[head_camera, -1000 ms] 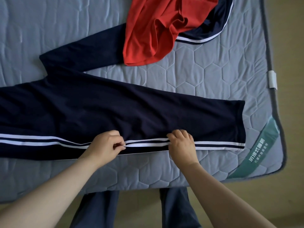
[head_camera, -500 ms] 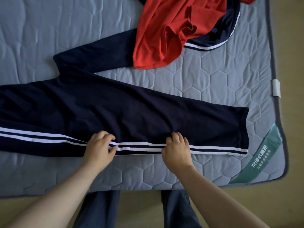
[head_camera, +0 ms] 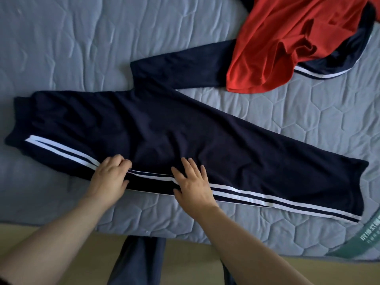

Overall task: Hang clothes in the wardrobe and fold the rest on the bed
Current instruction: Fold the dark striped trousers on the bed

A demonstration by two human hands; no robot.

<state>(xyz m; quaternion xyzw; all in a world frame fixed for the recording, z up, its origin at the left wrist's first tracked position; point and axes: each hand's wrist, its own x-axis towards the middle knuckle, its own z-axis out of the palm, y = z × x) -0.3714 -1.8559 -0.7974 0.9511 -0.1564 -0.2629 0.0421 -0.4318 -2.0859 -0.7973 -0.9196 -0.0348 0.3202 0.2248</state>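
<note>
Smoothing navy trousers (head_camera: 185,130) flat on the bed (head_camera: 82,48) for folding: left hand (head_camera: 110,177) curled, pinching the striped seam (head_camera: 257,197) as anchor; right hand (head_camera: 194,186) open, pressing creases out (far leg tucked under red garment (head_camera: 287,38))

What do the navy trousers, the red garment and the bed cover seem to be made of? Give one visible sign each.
Trousers: soft matt knit, perhaps jersey; lies limp, shallow creases.
Red garment: thin, smooth cloth, perhaps synthetic; drapes in loose folds.
Bed cover: padded quilted textile; stitched hexagons puff up.
</note>
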